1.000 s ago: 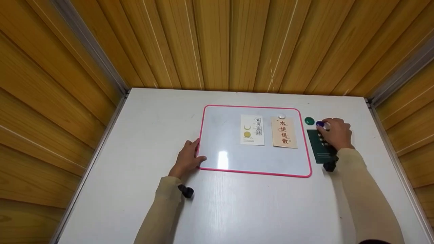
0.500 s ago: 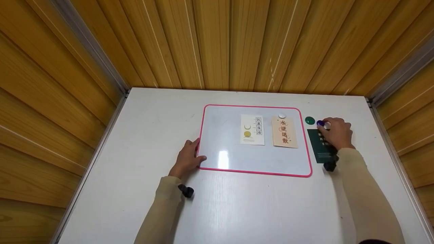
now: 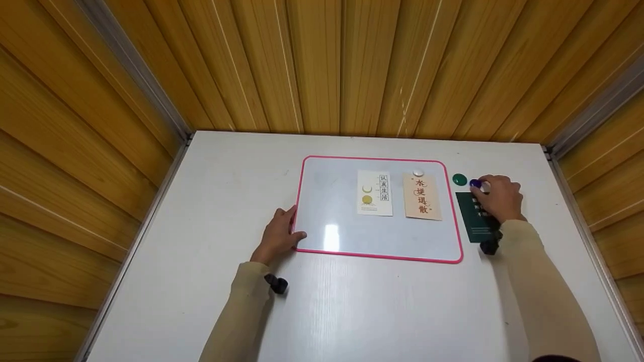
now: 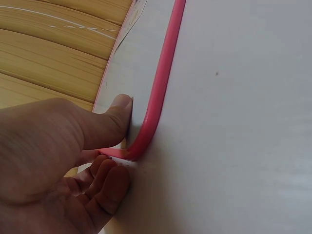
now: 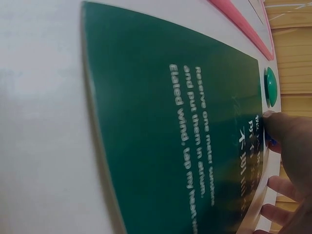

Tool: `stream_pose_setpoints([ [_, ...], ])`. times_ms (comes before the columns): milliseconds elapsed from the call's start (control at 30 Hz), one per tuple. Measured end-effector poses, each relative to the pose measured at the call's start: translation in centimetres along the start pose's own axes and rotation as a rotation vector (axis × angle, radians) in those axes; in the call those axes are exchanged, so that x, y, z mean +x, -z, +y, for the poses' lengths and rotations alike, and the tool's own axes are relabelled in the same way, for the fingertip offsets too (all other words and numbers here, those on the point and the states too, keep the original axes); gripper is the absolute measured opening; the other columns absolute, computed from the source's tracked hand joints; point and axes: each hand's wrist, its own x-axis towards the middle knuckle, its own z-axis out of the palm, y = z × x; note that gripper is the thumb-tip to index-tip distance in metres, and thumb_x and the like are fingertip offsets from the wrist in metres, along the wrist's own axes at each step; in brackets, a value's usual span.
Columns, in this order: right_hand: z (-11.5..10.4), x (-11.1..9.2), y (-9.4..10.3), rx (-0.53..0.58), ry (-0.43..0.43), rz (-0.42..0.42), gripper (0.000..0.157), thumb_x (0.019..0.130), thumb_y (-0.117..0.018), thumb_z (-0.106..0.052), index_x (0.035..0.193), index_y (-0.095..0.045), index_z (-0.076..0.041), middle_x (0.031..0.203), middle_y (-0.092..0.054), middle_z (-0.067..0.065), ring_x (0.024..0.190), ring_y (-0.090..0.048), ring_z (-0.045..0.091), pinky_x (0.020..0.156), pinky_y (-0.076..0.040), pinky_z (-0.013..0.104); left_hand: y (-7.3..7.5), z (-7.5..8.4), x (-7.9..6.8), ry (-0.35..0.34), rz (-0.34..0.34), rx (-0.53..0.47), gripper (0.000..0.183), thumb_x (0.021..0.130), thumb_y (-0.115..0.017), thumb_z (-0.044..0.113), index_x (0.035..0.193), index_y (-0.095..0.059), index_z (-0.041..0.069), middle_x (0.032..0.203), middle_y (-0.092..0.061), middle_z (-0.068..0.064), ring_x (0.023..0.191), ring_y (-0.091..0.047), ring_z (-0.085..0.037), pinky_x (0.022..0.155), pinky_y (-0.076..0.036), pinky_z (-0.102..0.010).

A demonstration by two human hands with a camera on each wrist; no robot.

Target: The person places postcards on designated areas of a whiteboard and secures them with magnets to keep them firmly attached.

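Note:
In the head view a whiteboard (image 3: 327, 201) with a pink rim lies on the table. My left hand (image 3: 275, 237) grips its lower left edge, thumb over the surface; the left wrist view has the fingers curled at the pink corner (image 4: 139, 146). A white card (image 3: 375, 192) and a peach card (image 3: 422, 197) lie on the board, a white round magnet (image 3: 418, 172) at the peach one's top. Right of the board, my right hand (image 3: 502, 197) pinches a blue round magnet (image 3: 474, 183) at the top edge of a dark green card (image 5: 151, 112), which the hand partly covers.
A green round magnet (image 3: 459, 179) lies left of the blue one, and another whitish round piece (image 3: 485, 186) shows beside my right fingers. Wood-patterned walls (image 3: 322, 65) stand behind and at both sides of the white table (image 3: 211, 191).

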Motion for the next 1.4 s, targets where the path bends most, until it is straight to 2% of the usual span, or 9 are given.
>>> stream_pose_setpoints([
  [600,0.2,0.0,0.3,-0.005,0.003,-0.033,0.056,0.101,-0.061,-0.039,0.137,-0.054,0.004,0.138,-0.044,0.038,0.115,-0.037,0.057,0.093,-0.032,0.070,-0.1,0.0,-0.3,-0.006,0.003,-0.008,0.082,0.088,-0.080,0.021,0.156,-0.038,0.004,0.108,-0.050,-0.010,0.091,-0.046,-0.022,0.087,-0.043,-0.039],
  [967,-0.1,0.3,1.1,0.040,-0.053,-0.083,0.063,0.100,-0.059,-0.047,0.141,-0.053,0.000,0.143,-0.041,0.035,0.120,-0.036,0.056,0.098,-0.031,0.073,0.0,0.4,-0.2,0.011,0.006,0.025,0.083,0.088,-0.081,0.025,0.156,-0.039,0.006,0.110,-0.051,-0.011,0.094,-0.049,-0.024,0.090,-0.045,-0.041],
  [1400,-0.8,0.3,1.7,0.061,-0.064,-0.061,0.063,0.099,-0.061,-0.047,0.141,-0.054,-0.001,0.145,-0.040,0.034,0.121,-0.035,0.056,0.100,-0.031,0.075,0.1,0.5,-0.3,0.009,0.002,0.024,0.082,0.088,-0.080,0.023,0.156,-0.039,0.005,0.109,-0.050,-0.011,0.093,-0.048,-0.023,0.090,-0.045,-0.040],
])
